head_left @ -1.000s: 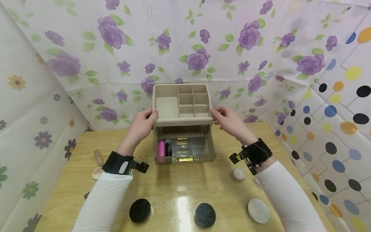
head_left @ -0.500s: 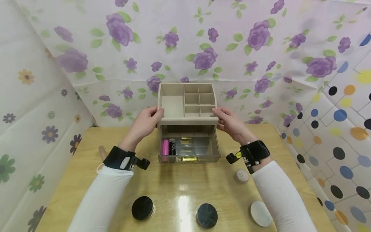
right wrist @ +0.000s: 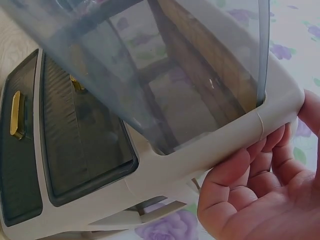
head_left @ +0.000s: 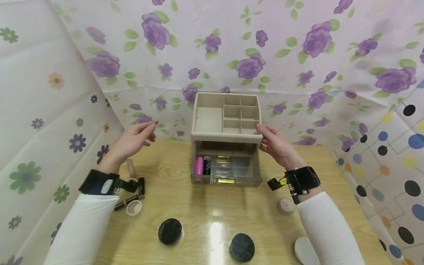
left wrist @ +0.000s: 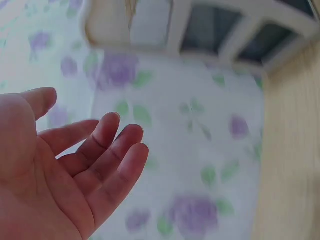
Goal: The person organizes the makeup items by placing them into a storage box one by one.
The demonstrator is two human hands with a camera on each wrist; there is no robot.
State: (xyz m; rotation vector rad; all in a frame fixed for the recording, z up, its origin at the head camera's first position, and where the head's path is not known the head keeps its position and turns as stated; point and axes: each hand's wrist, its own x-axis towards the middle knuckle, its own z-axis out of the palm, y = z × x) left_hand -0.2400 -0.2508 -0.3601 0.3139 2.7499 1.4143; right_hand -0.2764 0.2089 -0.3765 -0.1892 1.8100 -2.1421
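A beige makeup organizer (head_left: pixel 226 137) stands at the back of the table, its divided top tray facing up. Below the tray, a smoky clear drawer (head_left: pixel 241 181) is pulled out. Inside its left side stand a pink tube (head_left: pixel 198 165) and a black tube (head_left: pixel 207 165). My right hand (head_left: pixel 279 145) grips the organizer's right side, thumb on the top rim and fingers curled around the edge, as the right wrist view also shows. My left hand (head_left: pixel 132 140) is in the air left of the organizer, apart from it, with fingers relaxed and nothing in them (left wrist: pixel 75 170).
Two round black-lidded jars (head_left: pixel 170 231) (head_left: pixel 242 247) stand near the front. At right are a small pale jar (head_left: pixel 286 205) and a white round container (head_left: pixel 305 251), partly behind the sleeve. Small cosmetics, including a round compact (head_left: pixel 134 208) and a black tube (head_left: pixel 141 187), lie at left. Floral cloth walls surround the table.
My left hand has let go of the organizer's left side and moved away to the left. The right hand keeps its grip. The head view has shifted, showing more cosmetics at left.
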